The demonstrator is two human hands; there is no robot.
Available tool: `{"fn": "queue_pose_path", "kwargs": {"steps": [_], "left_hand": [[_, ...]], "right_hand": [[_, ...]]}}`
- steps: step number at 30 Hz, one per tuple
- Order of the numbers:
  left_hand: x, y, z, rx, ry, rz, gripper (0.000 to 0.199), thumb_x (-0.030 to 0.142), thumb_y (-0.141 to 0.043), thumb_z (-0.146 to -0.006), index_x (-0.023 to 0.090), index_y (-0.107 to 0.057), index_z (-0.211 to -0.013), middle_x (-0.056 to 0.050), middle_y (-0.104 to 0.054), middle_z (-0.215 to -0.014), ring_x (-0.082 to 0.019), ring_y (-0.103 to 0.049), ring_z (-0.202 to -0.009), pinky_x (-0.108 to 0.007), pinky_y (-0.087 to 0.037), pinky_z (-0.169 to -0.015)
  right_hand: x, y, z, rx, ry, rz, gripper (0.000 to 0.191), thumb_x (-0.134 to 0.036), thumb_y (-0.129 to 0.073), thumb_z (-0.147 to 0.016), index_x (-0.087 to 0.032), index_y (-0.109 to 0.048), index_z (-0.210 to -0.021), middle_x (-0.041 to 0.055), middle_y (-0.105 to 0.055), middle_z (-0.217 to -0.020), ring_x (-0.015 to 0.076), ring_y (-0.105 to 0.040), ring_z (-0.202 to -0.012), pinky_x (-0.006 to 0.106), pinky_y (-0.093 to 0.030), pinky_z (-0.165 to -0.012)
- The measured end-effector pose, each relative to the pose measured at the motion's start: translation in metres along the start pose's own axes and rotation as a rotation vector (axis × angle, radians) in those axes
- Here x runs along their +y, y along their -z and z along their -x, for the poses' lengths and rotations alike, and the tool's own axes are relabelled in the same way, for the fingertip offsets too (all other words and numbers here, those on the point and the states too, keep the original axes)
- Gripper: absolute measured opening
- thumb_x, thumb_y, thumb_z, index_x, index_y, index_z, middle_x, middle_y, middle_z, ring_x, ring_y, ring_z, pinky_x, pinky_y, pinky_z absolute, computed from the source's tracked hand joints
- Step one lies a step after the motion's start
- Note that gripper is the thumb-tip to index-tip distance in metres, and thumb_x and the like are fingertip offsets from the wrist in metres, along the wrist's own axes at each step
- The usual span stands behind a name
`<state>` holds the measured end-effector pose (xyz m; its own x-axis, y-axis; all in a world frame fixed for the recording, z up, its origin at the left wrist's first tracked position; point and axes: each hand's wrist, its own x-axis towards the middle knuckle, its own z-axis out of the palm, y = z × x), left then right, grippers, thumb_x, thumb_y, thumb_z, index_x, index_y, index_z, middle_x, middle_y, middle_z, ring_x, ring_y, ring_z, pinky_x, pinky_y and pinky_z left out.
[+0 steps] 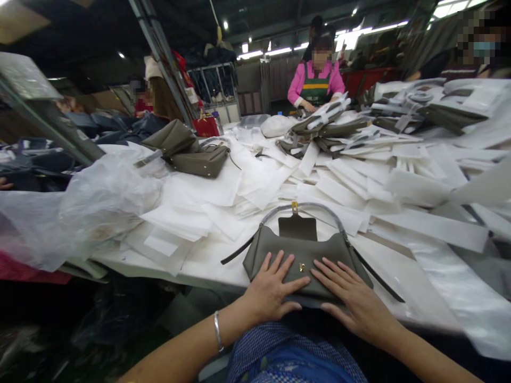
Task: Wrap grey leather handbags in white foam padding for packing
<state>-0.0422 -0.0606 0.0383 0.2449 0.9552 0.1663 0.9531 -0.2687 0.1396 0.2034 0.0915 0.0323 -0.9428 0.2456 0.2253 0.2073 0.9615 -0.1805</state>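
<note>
A grey-olive handbag (263, 247) lies at the table's near edge, its front facing up toward me. My left hand (268, 287) rests flat on the left half of its front, fingers spread. On the right half lies my right hand (353, 295), its fingers also stretched out. Between the hands shows a gold clasp (302, 267). The bag's flap (297, 229) is folded back away from me, with a gold fitting (295, 207) beyond it. A wrapped handle (321, 206) arches over the far side. Dark strap ends (379, 276) stick out at both sides.
Sheets of white paper (263, 183) cover much of the table. More olive bags (203, 159) stand at the back left, and a heap of wrapped bags (331, 127) lies at the back right. Clear plastic (107, 197) bunches on the left. A person in pink sleeves (299, 88) works across the table.
</note>
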Motion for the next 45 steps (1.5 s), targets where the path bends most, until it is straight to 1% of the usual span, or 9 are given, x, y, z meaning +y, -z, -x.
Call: {"fn": "queue_pose_path", "kwargs": {"steps": [6, 11, 16, 19, 24, 32, 36, 41, 45], "left_hand": [[0.002, -0.02, 0.0, 0.109, 0.029, -0.023, 0.074, 0.066, -0.049, -0.091, 0.046, -0.017, -0.155, -0.011, -0.011, -0.166, -0.043, -0.018, -0.149, -0.067, -0.021, -0.114], [0.003, -0.012, 0.005, 0.171, 0.022, -0.033, 0.072, 0.066, -0.047, -0.093, 0.046, -0.016, -0.155, -0.008, -0.016, -0.166, -0.039, -0.022, -0.149, -0.062, -0.024, -0.116], [0.002, -0.008, 0.006, 0.211, 0.031, -0.043, 0.071, 0.066, -0.045, -0.093, 0.047, -0.015, -0.155, -0.007, -0.017, -0.166, -0.038, -0.027, -0.148, -0.059, -0.028, -0.116], [0.0, -0.012, 0.007, 0.215, 0.046, -0.048, 0.07, 0.066, -0.043, -0.094, 0.048, -0.014, -0.155, -0.006, -0.019, -0.165, -0.036, -0.027, -0.148, -0.058, -0.03, -0.116], [-0.004, -0.023, 0.006, 0.245, 0.021, -0.067, 0.07, 0.069, -0.041, -0.092, 0.048, -0.017, -0.155, -0.008, -0.025, -0.163, -0.037, -0.031, -0.146, -0.059, -0.035, -0.113], [-0.005, -0.023, 0.003, 0.261, 0.026, -0.046, 0.07, 0.069, -0.039, -0.093, 0.047, -0.016, -0.155, -0.009, -0.028, -0.162, -0.036, -0.03, -0.147, -0.059, -0.036, -0.113], [-0.004, -0.013, 0.006, 0.242, 0.035, 0.011, 0.067, 0.065, -0.04, -0.095, 0.047, -0.016, -0.155, -0.008, -0.025, -0.163, -0.036, -0.027, -0.148, -0.06, -0.033, -0.114], [-0.003, -0.007, 0.006, 0.209, 0.051, 0.067, 0.066, 0.063, -0.042, -0.096, 0.048, -0.016, -0.155, -0.006, -0.02, -0.165, -0.036, -0.023, -0.149, -0.061, -0.028, -0.116], [-0.002, -0.017, 0.004, 0.197, 0.064, 0.104, 0.065, 0.062, -0.046, -0.095, 0.049, -0.02, -0.153, -0.006, -0.018, -0.165, -0.037, -0.021, -0.15, -0.063, -0.026, -0.116]], "right_hand": [[-0.004, 0.028, -0.092, 0.04, 0.002, -0.282, 0.027, -0.032, -0.05, -0.1, -0.027, -0.073, -0.113, 0.0044, -0.075, -0.112, 0.0213, -0.07, -0.103, 0.035, -0.057, -0.091], [0.0, 0.011, -0.219, 0.239, 0.023, -0.155, 0.034, -0.022, -0.059, -0.093, -0.021, -0.065, -0.126, 0.0109, -0.069, -0.123, 0.0253, -0.063, -0.116, 0.04, -0.051, -0.102], [-0.004, -0.016, -0.32, 0.231, 0.127, -0.024, 0.058, -0.007, -0.065, -0.083, -0.014, -0.053, -0.14, 0.0186, -0.048, -0.148, 0.0328, -0.04, -0.14, 0.052, -0.032, -0.116], [-0.018, -0.027, -0.36, 0.186, 0.244, 0.03, 0.058, -0.008, -0.067, -0.084, -0.015, -0.053, -0.139, 0.0169, -0.047, -0.15, 0.0334, -0.035, -0.142, 0.056, -0.022, -0.118], [-0.03, -0.04, -0.394, 0.132, 0.314, 0.034, 0.014, -0.017, -0.063, -0.091, -0.018, -0.072, -0.1, 0.0104, -0.071, -0.118, 0.0261, -0.058, -0.119, 0.054, -0.025, -0.115], [-0.014, 0.0, -0.371, 0.258, 0.293, -0.046, 0.025, -0.023, -0.046, -0.102, -0.021, -0.069, -0.111, 0.0062, -0.073, -0.117, 0.0175, -0.066, -0.11, 0.047, -0.027, -0.117], [0.01, 0.04, -0.304, 0.338, 0.342, -0.156, 0.026, -0.026, -0.045, -0.102, -0.023, -0.069, -0.112, 0.0036, -0.075, -0.114, 0.0163, -0.069, -0.105, 0.044, -0.036, -0.114], [0.033, 0.087, -0.192, 0.023, 0.261, -0.124, 0.029, -0.032, -0.052, -0.098, -0.031, -0.068, -0.122, 0.0007, -0.074, -0.116, 0.0218, -0.069, -0.107, 0.05, -0.04, -0.114], [0.008, 0.096, -0.148, -0.054, 0.143, -0.064, 0.057, -0.047, -0.062, -0.091, -0.032, -0.051, -0.144, 0.0056, -0.059, -0.142, 0.0296, -0.054, -0.13, 0.052, -0.042, -0.112]]}}
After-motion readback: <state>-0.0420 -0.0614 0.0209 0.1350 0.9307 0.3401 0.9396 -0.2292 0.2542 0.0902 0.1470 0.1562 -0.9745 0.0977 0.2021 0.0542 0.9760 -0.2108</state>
